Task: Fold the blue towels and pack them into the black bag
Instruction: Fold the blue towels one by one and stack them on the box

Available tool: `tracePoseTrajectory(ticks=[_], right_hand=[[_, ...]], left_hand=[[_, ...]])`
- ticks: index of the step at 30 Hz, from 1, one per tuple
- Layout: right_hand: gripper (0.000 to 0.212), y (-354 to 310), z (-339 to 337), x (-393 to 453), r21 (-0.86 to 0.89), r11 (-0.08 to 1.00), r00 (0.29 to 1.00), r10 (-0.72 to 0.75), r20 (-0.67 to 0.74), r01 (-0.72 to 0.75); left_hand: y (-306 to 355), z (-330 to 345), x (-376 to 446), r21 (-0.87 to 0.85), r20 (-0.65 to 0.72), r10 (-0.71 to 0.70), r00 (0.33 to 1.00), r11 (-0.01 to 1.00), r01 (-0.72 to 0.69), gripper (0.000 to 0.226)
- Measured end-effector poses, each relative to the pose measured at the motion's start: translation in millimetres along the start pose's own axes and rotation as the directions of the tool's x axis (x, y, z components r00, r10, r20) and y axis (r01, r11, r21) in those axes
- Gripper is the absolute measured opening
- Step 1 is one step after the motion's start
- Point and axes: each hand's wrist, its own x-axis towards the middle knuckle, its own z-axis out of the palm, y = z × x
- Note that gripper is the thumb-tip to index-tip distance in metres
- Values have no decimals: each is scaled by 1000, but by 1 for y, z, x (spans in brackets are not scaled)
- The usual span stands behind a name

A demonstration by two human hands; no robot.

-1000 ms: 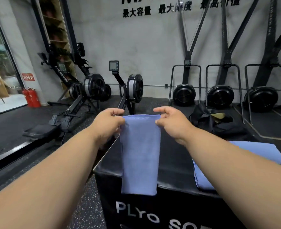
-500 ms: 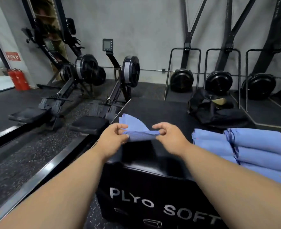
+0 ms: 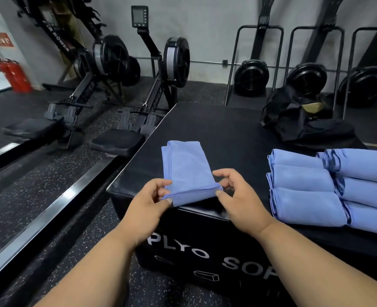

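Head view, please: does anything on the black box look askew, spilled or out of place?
Nothing stands out. The folded towel lies flat on the plyo box, both hands at its near edge, which slightly overhangs the box. The stacked towels sit in tidy rows, and the black bag slumps at the far corner.

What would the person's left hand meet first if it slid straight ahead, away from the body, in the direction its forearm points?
Most likely the folded blue towel whose near edge the left hand already pinches; it lies on the black plyo box. Beyond it the box top looks free, though depth is hard to judge.
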Motion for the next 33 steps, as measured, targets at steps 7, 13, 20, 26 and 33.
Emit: tracePoseTrajectory(ticks=[7,13,20,26,33], right_hand=[[49,11,13,21,137,990,1000,28,-14,-26],[48,30,21,24,147,981,991,133,-15,-129],[48,37,24,27,-20,989,989,145,-28,-145],[49,41,29,29,-183,982,995,27,-96,-45],[53,44,22,17,-284,940,978,-207,-33,190]], left_hand=[[1,4,22,91,-31,59,998,994,-56,44],[-9,8,40,182,-67,18,998,983,-5,44],[-21,14,41,111,-149,-21,989,993,38,43],[-16,20,35,456,-220,278,935,877,-153,62],[-28,8,34,626,94,400,912,688,-366,48]])
